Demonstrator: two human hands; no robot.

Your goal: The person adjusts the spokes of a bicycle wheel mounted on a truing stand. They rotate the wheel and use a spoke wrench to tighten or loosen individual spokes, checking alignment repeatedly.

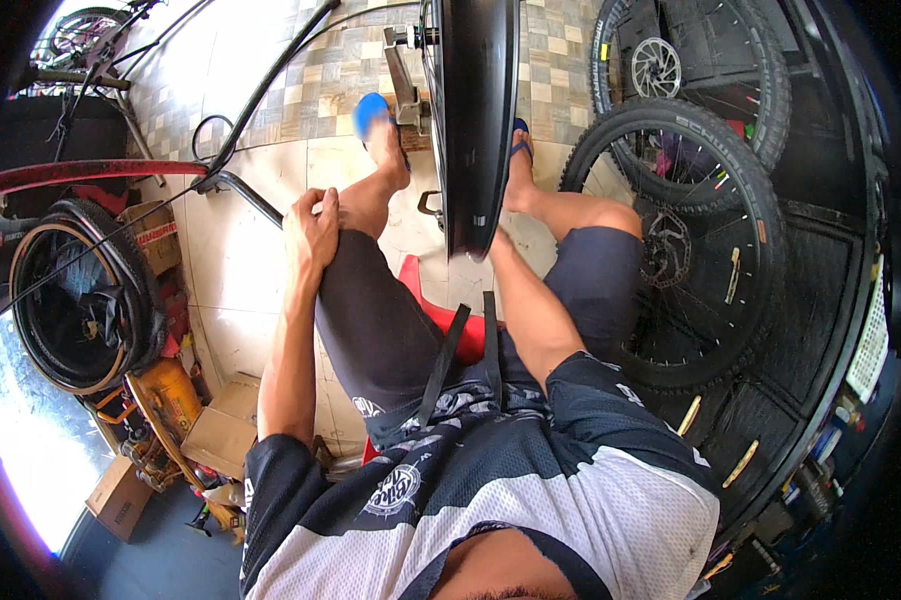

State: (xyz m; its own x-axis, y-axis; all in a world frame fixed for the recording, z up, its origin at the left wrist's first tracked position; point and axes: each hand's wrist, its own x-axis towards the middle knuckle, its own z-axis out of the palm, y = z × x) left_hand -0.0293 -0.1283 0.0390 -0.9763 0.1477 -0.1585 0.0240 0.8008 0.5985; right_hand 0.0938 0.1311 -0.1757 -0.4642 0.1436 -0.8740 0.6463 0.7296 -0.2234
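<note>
A black bicycle wheel rim [480,120] without a tyre stands upright, edge toward me, between my legs. Its axle sits by the arm of a metal wheel truing stand [403,85]. My right hand [501,243] is at the near lower end of the rim, on its right side; the rim covers most of the fingers, so their grip cannot be made out. My left hand [313,228] rests on my left knee, holding nothing, its fingers loosely bent and apart.
Two wheels with knobby tyres [736,345] and brake discs lean at the right. At the left stand more wheels and tyres [136,290], cardboard boxes [221,425] and a yellow container [168,395]. A bike frame with a red tube [96,175] reaches in from the left. A red stool [468,340] is under me.
</note>
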